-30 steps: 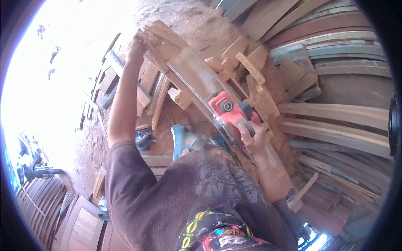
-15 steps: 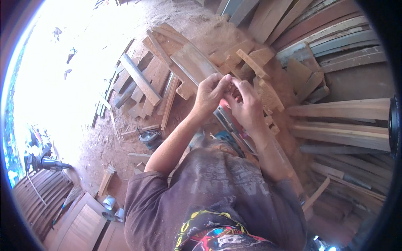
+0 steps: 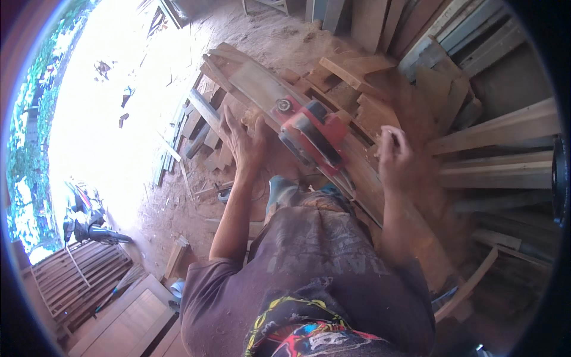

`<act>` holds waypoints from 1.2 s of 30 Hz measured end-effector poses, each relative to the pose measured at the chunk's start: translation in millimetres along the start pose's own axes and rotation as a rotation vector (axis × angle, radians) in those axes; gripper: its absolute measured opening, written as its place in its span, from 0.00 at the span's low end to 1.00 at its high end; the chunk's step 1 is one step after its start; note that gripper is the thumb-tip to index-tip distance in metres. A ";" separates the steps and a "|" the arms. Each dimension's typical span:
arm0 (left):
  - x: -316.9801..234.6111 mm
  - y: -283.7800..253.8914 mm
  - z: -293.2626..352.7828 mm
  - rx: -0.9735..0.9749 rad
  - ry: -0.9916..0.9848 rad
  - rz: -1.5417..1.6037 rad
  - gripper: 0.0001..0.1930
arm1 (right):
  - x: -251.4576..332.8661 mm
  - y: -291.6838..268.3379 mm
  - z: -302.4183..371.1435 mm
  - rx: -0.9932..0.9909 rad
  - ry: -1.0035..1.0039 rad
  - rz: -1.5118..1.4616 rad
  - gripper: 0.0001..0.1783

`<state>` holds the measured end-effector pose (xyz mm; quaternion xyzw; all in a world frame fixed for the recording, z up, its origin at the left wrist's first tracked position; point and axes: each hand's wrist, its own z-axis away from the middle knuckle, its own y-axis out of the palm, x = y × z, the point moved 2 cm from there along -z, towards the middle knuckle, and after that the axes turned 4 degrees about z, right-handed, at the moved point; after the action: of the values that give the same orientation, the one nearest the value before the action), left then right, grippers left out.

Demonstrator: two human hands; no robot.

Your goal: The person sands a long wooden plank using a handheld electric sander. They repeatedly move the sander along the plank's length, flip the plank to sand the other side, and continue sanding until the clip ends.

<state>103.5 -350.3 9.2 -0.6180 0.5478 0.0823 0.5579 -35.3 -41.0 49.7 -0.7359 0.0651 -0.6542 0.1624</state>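
A red and black electric hand planer (image 3: 315,132) rests on a long wooden board (image 3: 257,83) that runs slantwise in front of me. To its left, my left hand (image 3: 242,143) is raised, open, with thumb and fingers spread. A small tan piece, perhaps a wood shaving (image 3: 251,116), shows between its thumb and fingers; whether they touch it I cannot tell. My right hand (image 3: 395,156) hovers to the right of the planer, slightly blurred. Its fingers are loosely bent with a gap between them, and nothing shows in them. Neither hand touches the planer.
Wood offcuts (image 3: 357,71) lie beyond and right of the board, and more scraps (image 3: 202,128) on its left. Long planks (image 3: 499,169) stick in from the right. A parked motorbike (image 3: 89,223), a slatted wooden frame (image 3: 83,279) and a panelled door (image 3: 122,321) are at left.
My hands, pinched together above the planer before, have parted: the left went left and opened, the right went right and loosened. The planer now shows fully. The view has shifted somewhat.
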 end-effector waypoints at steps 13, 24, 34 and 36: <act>-99.3 26.0 117.9 0.486 -0.300 0.440 0.31 | -103.7 -103.3 92.8 -0.045 0.431 -0.247 0.12; -121.5 51.3 95.6 0.403 -0.764 1.070 0.18 | -88.5 -110.3 91.9 0.029 0.313 -0.284 0.11; -33.8 -14.2 135.5 0.383 -1.472 2.112 0.18 | -45.0 -59.0 70.3 0.351 0.308 -0.217 0.09; -13.3 -9.5 144.0 0.329 -1.427 2.134 0.18 | -37.2 -32.2 73.6 0.464 0.119 -0.167 0.08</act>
<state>179.0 -232.4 -28.0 0.3774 0.3540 0.7257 0.4534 28.3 12.0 18.4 -0.6419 -0.1386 -0.7049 0.2682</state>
